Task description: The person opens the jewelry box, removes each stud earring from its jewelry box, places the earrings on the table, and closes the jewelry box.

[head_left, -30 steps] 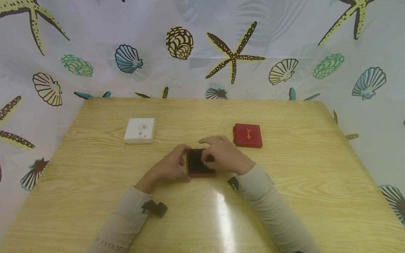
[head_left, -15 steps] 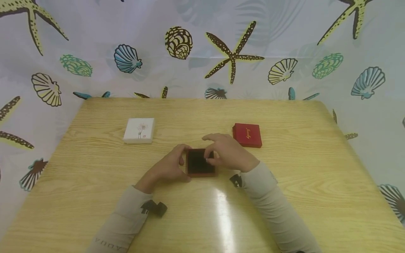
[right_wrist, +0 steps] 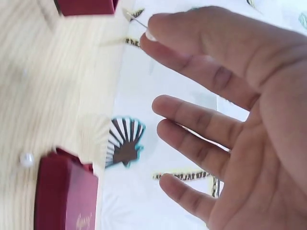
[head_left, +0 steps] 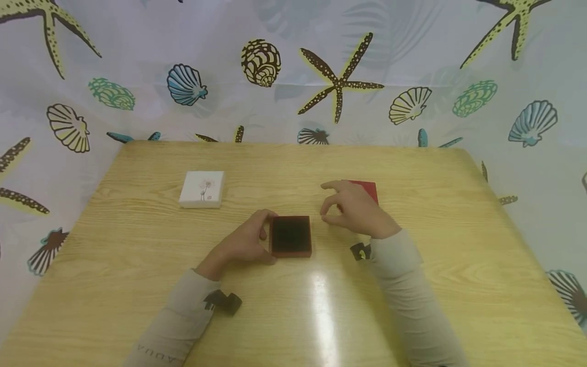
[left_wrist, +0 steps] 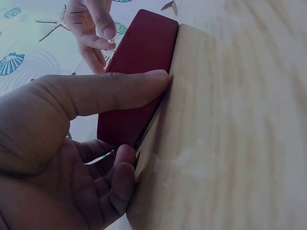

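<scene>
My left hand [head_left: 245, 242] grips the left side of an open dark red jewelry box [head_left: 292, 254], thumb along its near wall and fingers at the far side. The box has a black lining and sits on the table. My right hand [head_left: 356, 208] is raised to the right of the box, overlapping a red lid [head_left: 370, 189] in the head view. Between its thumb and index fingertips it pinches a pearl stud earring [right_wrist: 150, 36] with a thin metal post; the other fingers are spread. A second pearl [right_wrist: 26, 159] lies on the table beside the lid.
A white square box [head_left: 202, 189] with a flower print stands at the back left of the wooden table [head_left: 257, 316]. Gold lettering [right_wrist: 84, 221] marks the red lid. Behind the table hangs a shell-and-starfish patterned cloth [head_left: 220, 112].
My right hand has moved from over the open box to the right and farther back, in front of the red lid, still pinching the earring. The left hand has kept its place.
</scene>
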